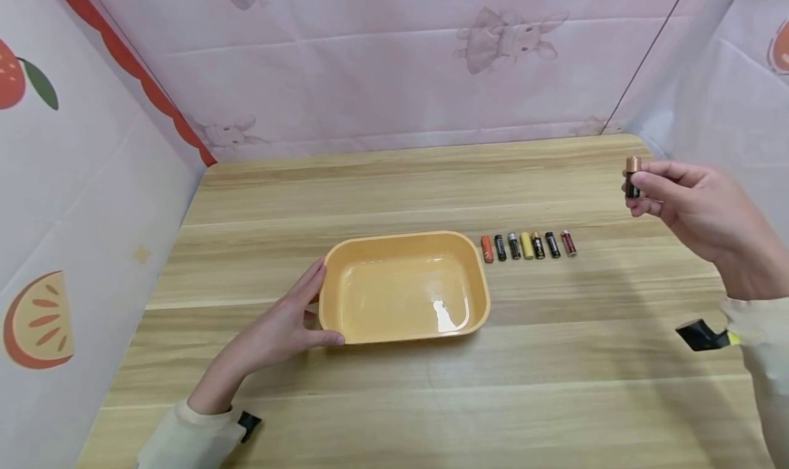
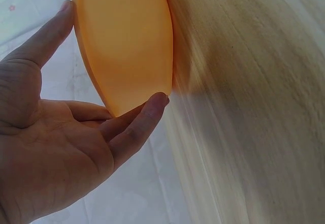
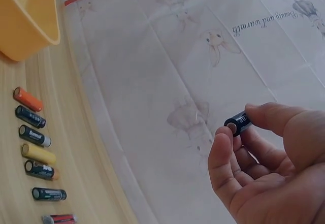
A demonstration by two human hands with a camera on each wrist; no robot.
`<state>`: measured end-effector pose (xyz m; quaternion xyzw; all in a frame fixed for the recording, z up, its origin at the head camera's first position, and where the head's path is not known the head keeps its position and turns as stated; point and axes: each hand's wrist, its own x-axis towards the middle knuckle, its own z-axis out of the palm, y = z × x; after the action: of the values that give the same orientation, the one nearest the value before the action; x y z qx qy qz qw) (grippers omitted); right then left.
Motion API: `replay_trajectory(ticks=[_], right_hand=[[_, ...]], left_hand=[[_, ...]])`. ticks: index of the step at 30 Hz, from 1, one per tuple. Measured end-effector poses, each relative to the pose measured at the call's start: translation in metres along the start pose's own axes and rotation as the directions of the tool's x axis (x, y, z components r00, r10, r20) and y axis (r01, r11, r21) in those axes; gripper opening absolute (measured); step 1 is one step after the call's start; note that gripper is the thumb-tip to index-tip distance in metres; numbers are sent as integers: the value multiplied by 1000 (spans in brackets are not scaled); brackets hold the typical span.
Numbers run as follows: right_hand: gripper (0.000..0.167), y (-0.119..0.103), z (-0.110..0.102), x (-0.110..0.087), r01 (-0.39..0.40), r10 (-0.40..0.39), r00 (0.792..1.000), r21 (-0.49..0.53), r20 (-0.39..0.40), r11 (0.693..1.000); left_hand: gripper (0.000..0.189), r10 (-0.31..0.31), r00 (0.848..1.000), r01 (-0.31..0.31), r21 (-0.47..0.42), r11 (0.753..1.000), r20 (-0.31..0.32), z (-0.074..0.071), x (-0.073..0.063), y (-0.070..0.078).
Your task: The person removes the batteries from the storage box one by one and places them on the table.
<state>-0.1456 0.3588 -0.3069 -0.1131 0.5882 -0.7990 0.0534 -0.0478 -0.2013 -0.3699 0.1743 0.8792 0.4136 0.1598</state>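
High over the right side of the table, my right hand point(image 1: 709, 205) pinches a black battery with a copper-coloured end point(image 1: 633, 176) between thumb and fingers. The right wrist view shows the flat end of this battery point(image 3: 237, 124). My left hand point(image 1: 280, 325) holds the left end of a yellow plastic basin point(image 1: 403, 339), thumb at the near corner and fingers round the far side. In the left wrist view, fingertips point(image 2: 155, 104) touch the basin's outer wall point(image 2: 124, 46). Several batteries lie in a row right of the basin, among them an orange one point(image 1: 487, 248) and a yellow one point(image 1: 527, 245).
The wood-grain table point(image 1: 431, 407) meets a pink patterned back wall covering point(image 1: 382, 85). White coverings with fruit prints point(image 1: 40, 318) stand on both sides. At the row's right end lies a dark red battery point(image 1: 568, 243).
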Motion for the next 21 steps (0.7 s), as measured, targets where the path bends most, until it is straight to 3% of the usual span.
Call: replay_trajectory(ticks=[5, 9, 15, 18, 21], right_hand=[[20, 7, -6, -4, -13, 10, 997, -40, -83, 999], [20, 15, -12, -7, -25, 22, 995, -32, -96, 999], [24, 29, -19, -6, -127, 115, 985, -94, -126, 987], [21, 34, -22, -6, -198, 170, 973, -182, -157, 963], [18, 40, -24, -4, -266, 212, 957, -304, -199, 915]], left_hand=[[116, 0, 1000, 0, 7, 1000, -6, 0, -1, 0], [117, 4, 1000, -4, 3, 1000, -6, 1, 0, -1], [119, 7, 1000, -7, -5, 1000, -10, 2, 2, -2], [118, 10, 1000, -10, -5, 1000, -9, 2, 2, -3], [119, -3, 1000, 3, -10, 1000, -5, 3, 3, -2]])
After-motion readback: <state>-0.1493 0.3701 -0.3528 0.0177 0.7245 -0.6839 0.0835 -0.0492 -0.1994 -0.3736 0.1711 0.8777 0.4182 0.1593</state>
